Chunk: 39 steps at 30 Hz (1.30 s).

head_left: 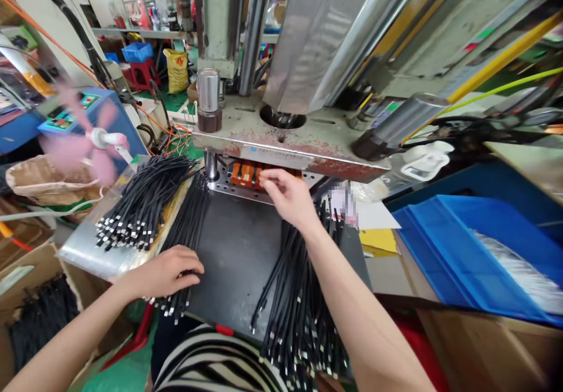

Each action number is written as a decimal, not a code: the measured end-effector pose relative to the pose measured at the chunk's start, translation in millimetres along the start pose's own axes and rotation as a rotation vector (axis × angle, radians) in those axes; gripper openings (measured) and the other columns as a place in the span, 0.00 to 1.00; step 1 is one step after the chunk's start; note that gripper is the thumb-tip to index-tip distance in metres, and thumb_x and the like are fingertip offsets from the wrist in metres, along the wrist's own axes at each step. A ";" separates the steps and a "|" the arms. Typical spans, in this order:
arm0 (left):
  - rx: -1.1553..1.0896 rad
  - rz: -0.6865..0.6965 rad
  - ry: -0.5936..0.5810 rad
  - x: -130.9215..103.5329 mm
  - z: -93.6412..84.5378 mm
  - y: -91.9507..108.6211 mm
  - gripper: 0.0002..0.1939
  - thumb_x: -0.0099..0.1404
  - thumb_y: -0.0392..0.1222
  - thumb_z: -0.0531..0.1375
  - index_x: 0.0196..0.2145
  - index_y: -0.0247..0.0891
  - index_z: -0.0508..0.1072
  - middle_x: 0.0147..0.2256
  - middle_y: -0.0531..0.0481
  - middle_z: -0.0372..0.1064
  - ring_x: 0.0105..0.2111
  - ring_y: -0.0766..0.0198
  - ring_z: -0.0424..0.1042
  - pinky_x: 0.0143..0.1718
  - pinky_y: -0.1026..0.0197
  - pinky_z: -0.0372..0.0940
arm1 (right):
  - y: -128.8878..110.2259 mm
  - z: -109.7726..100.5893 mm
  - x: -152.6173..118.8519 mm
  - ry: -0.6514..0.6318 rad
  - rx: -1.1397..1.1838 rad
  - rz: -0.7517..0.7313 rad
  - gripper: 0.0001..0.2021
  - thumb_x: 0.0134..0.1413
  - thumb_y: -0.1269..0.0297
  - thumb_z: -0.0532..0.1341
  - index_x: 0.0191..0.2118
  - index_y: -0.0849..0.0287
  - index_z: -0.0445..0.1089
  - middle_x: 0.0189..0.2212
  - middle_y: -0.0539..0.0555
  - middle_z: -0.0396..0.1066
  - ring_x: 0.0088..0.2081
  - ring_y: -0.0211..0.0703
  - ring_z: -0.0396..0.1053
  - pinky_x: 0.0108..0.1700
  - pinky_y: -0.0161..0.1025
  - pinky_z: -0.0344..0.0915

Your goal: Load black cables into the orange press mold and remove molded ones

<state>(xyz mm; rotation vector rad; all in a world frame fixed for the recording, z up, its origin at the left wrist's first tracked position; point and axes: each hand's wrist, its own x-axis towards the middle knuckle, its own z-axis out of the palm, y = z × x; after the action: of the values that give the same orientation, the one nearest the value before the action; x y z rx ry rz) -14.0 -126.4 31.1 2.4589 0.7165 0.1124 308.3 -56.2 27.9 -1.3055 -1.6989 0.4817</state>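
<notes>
My right hand [288, 196] reaches to the orange block [246, 174] under the press plate [285, 146], its thumb and fingertips close together. What they hold, if anything, is too small to make out. Dark pieces lie across the orange block. My left hand [169, 270], fingers curled and thumb a little apart, rests over the lower part of a bundle of black cables [187, 216] left of the dark work surface [233, 251]. Another bundle of black cables [299, 298] with metal ends hangs over the front edge at the right.
More black cables [147, 198] lie on a metal sheet at the left. A pink fan [99, 137] spins beyond it. Blue trays [457, 251] stand at the right. Steel posts [210, 96] rise from the press. A cardboard box [73, 298] holds cables at lower left.
</notes>
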 end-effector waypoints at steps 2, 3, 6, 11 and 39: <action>-0.043 -0.029 0.100 6.7 -10.9 -14.6 0.09 0.71 0.42 0.54 0.42 0.38 0.73 0.39 0.48 0.72 0.41 0.65 0.71 0.45 0.63 0.63 | 3.7 -21.2 -21.2 -0.159 -0.211 0.094 0.12 0.63 0.63 0.55 0.45 0.58 0.73 0.36 0.56 0.78 0.38 0.46 0.76 0.44 0.42 0.70; -0.003 -0.066 0.168 14.5 -14.7 -22.9 0.10 0.71 0.42 0.53 0.42 0.38 0.73 0.40 0.47 0.72 0.41 0.64 0.71 0.45 0.62 0.64 | 5.3 -28.9 -32.3 -0.267 -0.353 0.145 0.11 0.62 0.63 0.56 0.45 0.58 0.74 0.36 0.56 0.78 0.37 0.47 0.76 0.44 0.44 0.70; 0.305 -0.323 0.344 51.3 -20.7 -44.7 0.13 0.71 0.46 0.53 0.44 0.35 0.72 0.43 0.43 0.70 0.43 0.57 0.71 0.46 0.57 0.65 | 10.0 -38.3 -62.7 -0.560 -0.699 0.296 0.11 0.62 0.61 0.58 0.47 0.55 0.74 0.36 0.59 0.78 0.39 0.54 0.77 0.41 0.46 0.68; 0.547 -0.768 0.426 112.2 -22.2 -62.6 0.23 0.71 0.50 0.48 0.47 0.26 0.68 0.48 0.28 0.65 0.45 0.41 0.71 0.41 0.49 0.67 | 22.0 -30.0 -98.2 -0.497 -0.784 0.439 0.10 0.64 0.62 0.54 0.41 0.60 0.71 0.31 0.59 0.76 0.36 0.53 0.76 0.38 0.43 0.66; -0.688 0.078 0.290 123.1 -71.5 76.9 0.10 0.67 0.43 0.57 0.40 0.34 0.72 0.29 0.53 0.65 0.21 0.73 0.66 0.23 0.68 0.62 | -82.8 -0.1 -84.6 0.172 0.254 0.038 0.08 0.65 0.61 0.54 0.42 0.56 0.67 0.24 0.47 0.71 0.23 0.35 0.68 0.30 0.32 0.66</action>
<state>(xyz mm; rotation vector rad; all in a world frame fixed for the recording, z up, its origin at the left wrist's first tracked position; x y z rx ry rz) 110.6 -80.3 123.5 1.8202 0.5726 0.6436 264.8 -163.1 54.5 -1.1608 -1.4232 0.5708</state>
